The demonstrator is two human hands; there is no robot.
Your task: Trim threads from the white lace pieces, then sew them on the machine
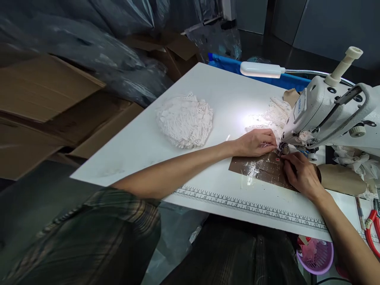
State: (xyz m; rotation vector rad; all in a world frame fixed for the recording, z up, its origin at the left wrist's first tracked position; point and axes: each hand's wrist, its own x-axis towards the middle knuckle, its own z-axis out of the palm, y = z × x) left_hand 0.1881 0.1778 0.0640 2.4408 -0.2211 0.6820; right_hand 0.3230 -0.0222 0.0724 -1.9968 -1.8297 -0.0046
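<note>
My left hand (255,142) is closed in a pinch on white lace fabric (277,114), just left of the needle area of a white sewing machine (314,107). The lace lies bunched behind the fingers under the lamp's glow. On the other side of the presser foot, my right hand (301,174) has its thumb and fingers pinched together. What they hold is too small to make out. Beneath both hands lies a shiny brown sheet (258,170). A rounded pile of white lace (187,120) rests on the table to the left of my forearm.
A printed ruler (252,208) runs along the white table's (124,158) front edge. Red-handled scissors (371,227) lie at far right near a beige roll (341,178). A purple basket (317,257) hangs below. Cardboard boxes (44,87) stand left; a lamp (261,69) reaches over the back.
</note>
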